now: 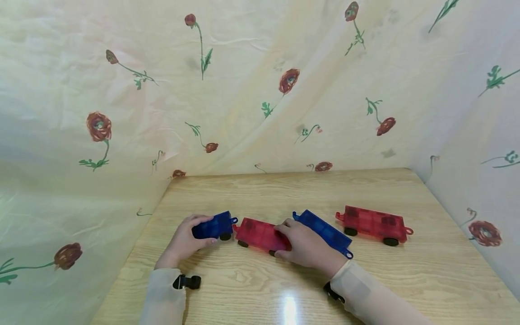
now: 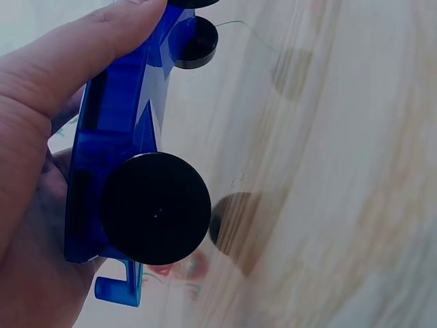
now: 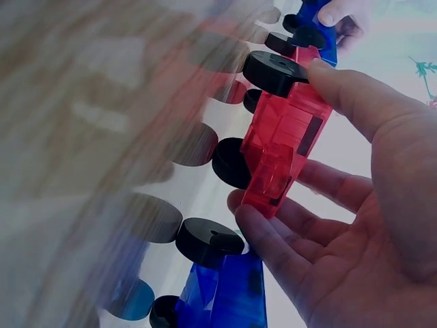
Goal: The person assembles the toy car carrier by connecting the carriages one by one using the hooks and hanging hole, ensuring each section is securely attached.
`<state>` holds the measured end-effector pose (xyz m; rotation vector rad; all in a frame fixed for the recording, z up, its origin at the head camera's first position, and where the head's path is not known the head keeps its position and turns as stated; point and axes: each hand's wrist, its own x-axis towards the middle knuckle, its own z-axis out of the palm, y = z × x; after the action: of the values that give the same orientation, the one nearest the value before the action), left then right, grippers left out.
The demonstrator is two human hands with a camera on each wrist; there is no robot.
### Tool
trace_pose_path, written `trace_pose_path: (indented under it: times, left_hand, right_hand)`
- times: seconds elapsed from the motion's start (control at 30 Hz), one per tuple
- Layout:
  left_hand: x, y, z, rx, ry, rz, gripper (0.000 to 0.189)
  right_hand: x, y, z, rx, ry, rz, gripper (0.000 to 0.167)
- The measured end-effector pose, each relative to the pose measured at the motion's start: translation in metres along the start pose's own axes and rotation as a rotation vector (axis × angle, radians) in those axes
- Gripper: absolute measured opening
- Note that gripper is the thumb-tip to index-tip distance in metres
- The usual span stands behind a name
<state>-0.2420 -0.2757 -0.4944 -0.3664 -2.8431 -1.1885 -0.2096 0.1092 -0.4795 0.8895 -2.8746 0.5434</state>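
My left hand (image 1: pixel 186 241) grips a translucent blue toy train car (image 1: pixel 214 227) on black wheels, thumb along its near side. In the left wrist view that car's hook (image 2: pixel 123 290) juts from one end, below a large wheel (image 2: pixel 157 208). My right hand (image 1: pixel 302 246) holds the right end of a red toy train car (image 1: pixel 260 234), thumb and fingers on opposite sides. The red car's hook (image 1: pixel 234 229) lies right at the blue car's ring (image 1: pixel 234 220). A second blue train car (image 1: pixel 325 230) stands angled just behind my right hand, partly hidden by it.
Another red train car (image 1: pixel 375 224) stands at the right, its hook toward the second blue car. All stand on a wood-grain table (image 1: pixel 239 289). Flower-patterned cloth (image 1: pixel 243 99) hangs along the back and both sides. Black buckles (image 1: pixel 187 282) fasten straps at the wrists.
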Motion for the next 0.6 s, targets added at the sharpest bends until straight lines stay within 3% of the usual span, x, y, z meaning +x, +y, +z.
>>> trace_pose_path:
  times: [0.6]
  left_hand:
    - [0.0002,-0.0040,0.0003,0.017,-0.029,0.023,0.069]
  right_hand:
    - [0.0008,-0.0010,0.0008,-0.008,-0.002,0.007,0.065]
